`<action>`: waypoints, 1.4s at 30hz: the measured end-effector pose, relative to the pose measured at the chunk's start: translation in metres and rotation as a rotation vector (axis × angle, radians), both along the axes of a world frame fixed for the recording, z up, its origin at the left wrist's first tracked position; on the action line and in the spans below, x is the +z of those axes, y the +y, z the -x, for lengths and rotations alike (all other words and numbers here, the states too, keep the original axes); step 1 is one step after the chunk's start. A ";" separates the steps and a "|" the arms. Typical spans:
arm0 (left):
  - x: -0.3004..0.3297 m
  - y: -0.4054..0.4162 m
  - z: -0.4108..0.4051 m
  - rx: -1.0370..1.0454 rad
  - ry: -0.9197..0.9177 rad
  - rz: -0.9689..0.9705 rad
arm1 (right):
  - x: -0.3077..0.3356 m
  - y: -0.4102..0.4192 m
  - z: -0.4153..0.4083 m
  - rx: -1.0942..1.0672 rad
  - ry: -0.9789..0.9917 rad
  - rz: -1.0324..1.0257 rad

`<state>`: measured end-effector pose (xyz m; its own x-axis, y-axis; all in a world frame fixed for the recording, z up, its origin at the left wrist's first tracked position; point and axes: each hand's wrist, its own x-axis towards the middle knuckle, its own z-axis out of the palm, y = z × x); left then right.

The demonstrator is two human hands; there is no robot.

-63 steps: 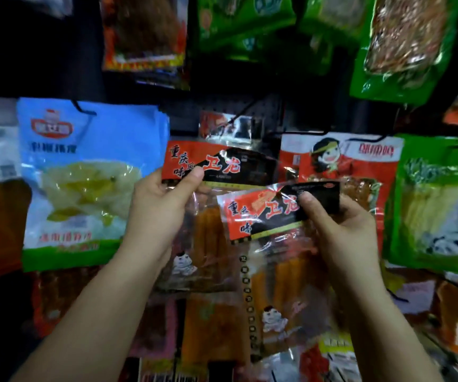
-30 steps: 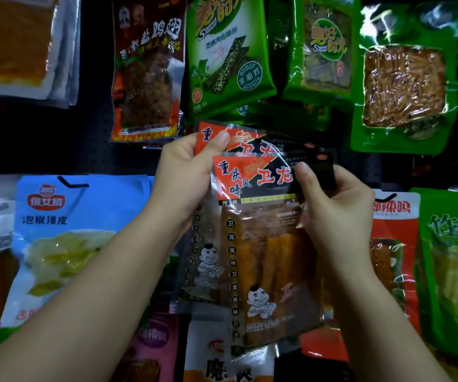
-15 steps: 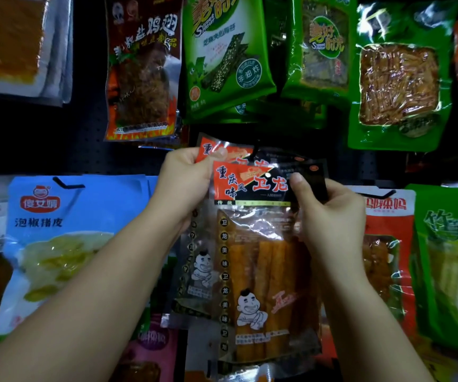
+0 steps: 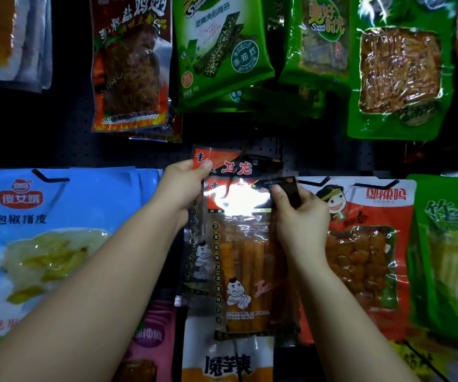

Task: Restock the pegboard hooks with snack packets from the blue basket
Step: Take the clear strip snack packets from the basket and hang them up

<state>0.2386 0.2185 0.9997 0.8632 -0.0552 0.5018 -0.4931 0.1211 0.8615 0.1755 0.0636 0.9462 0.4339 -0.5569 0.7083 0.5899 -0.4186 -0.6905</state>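
Two clear snack packets with red-and-black headers and orange sticks inside overlap at the centre of the dark pegboard (image 4: pixel 65 139). My left hand (image 4: pixel 183 186) pinches the top left corner of the rear packet (image 4: pixel 236 161), whose header sits around a thin hook (image 4: pixel 245 153). My right hand (image 4: pixel 299 213) grips the black right end of the front packet's (image 4: pixel 247 260) header, a little lower. Glare covers the front header. The blue basket is out of view.
Filled hooks surround the spot: a blue-and-white packet (image 4: pixel 57 238) at left, a red packet (image 4: pixel 368 244) and green packet (image 4: pixel 453 257) at right, brown (image 4: pixel 131 64) and green packets (image 4: pixel 222 45) above, a white-and-orange packet (image 4: pixel 228 359) below.
Both hands and the two packets rose from lower on the board to the central hook, then the front packet dropped slightly below the rear one. The view shifted up.
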 end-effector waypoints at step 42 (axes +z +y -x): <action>-0.042 -0.010 0.048 0.095 -0.245 0.077 | -0.006 0.016 0.013 0.267 -0.224 -0.156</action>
<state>0.1908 0.2090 0.9580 0.7153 0.0666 0.6957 -0.6977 0.1248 0.7054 0.1627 0.0799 0.9400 0.4224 -0.5535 0.7177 0.8073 -0.1303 -0.5756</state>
